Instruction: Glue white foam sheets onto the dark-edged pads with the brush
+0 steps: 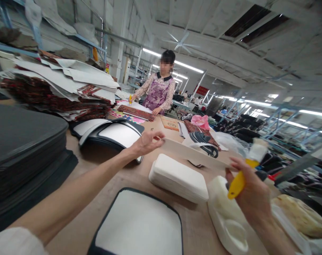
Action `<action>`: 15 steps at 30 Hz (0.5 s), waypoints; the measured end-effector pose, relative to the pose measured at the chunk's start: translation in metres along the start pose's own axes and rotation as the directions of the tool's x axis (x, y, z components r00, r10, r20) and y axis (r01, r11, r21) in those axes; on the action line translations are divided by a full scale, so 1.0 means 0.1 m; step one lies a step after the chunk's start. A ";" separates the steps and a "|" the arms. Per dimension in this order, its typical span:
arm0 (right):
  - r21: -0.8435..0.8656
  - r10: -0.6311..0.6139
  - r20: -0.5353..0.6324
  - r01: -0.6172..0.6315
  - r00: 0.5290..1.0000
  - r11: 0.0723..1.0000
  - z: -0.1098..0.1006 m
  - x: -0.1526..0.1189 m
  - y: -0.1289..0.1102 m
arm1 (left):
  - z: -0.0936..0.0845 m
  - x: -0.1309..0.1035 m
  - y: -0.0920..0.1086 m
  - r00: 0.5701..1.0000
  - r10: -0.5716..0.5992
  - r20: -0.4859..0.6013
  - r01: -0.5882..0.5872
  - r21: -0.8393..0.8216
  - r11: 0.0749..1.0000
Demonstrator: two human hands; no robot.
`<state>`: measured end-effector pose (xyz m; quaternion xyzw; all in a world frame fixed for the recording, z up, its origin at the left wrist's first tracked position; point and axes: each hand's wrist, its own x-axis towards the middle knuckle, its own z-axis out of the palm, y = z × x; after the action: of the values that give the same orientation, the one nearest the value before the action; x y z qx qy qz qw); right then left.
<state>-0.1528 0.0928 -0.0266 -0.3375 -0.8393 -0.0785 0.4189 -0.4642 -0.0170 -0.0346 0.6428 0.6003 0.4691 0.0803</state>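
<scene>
A thin off-white sheet (195, 152), seen nearly edge-on, stretches between my two hands. My left hand (147, 143) pinches its left end. The other end meets the fingers of my right hand (252, 194), which also grips a yellow-handled paintbrush (237, 184) with pale bristles pointing up and away. Below the sheet is a stack of white rounded pads (179, 177). Closer to me lies a white panel with a dark border (142, 221). A cut-open white plastic container (222, 212) stands beneath my right hand, partly hidden by it.
Dark sheets (25, 141) are piled high at the left. Curved dark-edged panels (118, 134) lie beyond my left forearm. Another person (159, 85) stands across the table with a yellow-handled brush. Dark strips (200, 140) and a pink bag (200, 121) lie at the far right.
</scene>
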 end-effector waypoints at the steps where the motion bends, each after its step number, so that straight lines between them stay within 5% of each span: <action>1: 0.038 0.065 -0.073 -0.062 0.995 0.997 -0.16 0.05 -0.14 | -0.14 -0.02 0.16 0.998 0.015 -0.060 -0.018 -0.048 0.999; 4: 0.187 0.225 -0.093 -0.205 0.970 0.961 -0.48 0.02 -0.50 | -0.48 -0.21 0.58 0.981 0.036 -0.190 -0.082 -0.242 0.967; 7: 0.358 0.407 0.059 -0.400 0.912 0.844 -0.47 -0.24 -0.67 | -0.60 -0.57 0.72 0.983 -0.071 -0.171 0.006 -0.353 0.935; 10: 0.492 0.512 0.316 -0.599 0.799 0.632 -0.25 -0.60 -0.71 | -0.57 -0.99 0.60 0.971 -0.235 -0.039 0.186 -0.490 0.852; 15: 0.518 0.601 0.573 -0.814 0.557 0.262 0.07 -1.09 -0.78 | -0.40 -1.60 0.31 0.876 -0.438 0.203 0.477 -0.506 0.719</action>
<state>-0.1610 -0.0181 -0.1017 -0.4837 -0.5918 0.5130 0.3907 -0.4446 -0.1791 -0.0732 0.4406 0.5796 0.5623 0.3921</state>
